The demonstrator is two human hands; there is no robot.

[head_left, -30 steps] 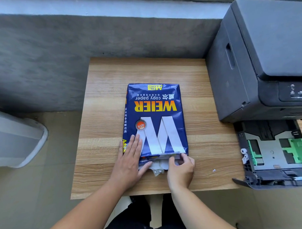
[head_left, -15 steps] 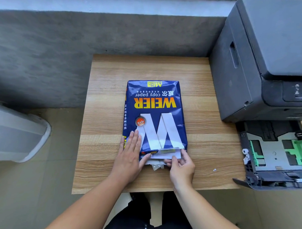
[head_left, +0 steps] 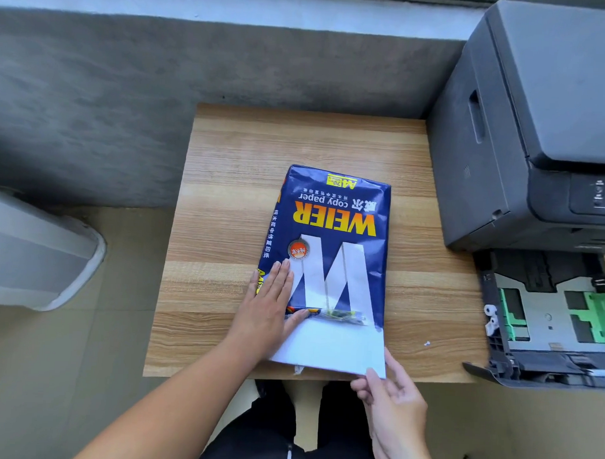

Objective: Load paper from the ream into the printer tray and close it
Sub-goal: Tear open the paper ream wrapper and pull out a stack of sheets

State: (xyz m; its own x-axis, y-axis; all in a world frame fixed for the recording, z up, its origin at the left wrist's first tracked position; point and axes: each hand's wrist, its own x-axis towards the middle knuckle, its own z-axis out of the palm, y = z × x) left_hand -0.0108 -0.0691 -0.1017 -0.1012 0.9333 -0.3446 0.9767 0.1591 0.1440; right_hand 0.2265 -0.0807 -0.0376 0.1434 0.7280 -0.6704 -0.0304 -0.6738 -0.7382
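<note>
Blue ream (head_left: 331,237) flat on wooden table (head_left: 226,199), open end near. Left hand (head_left: 269,307) pressed flat on wrapper, fingers extended. Right hand (head_left: 388,393) pinching near corner of white paper (head_left: 331,347), apparently partway out. Printer tray (head_left: 545,316) open, right, beneath printer (head_left: 524,123).

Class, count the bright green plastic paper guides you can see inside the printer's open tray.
2. One green plastic guide stands near the left side of the open grey tray; a larger green guide sits at the frame's right edge, partly cut off. More may be hidden.
</note>
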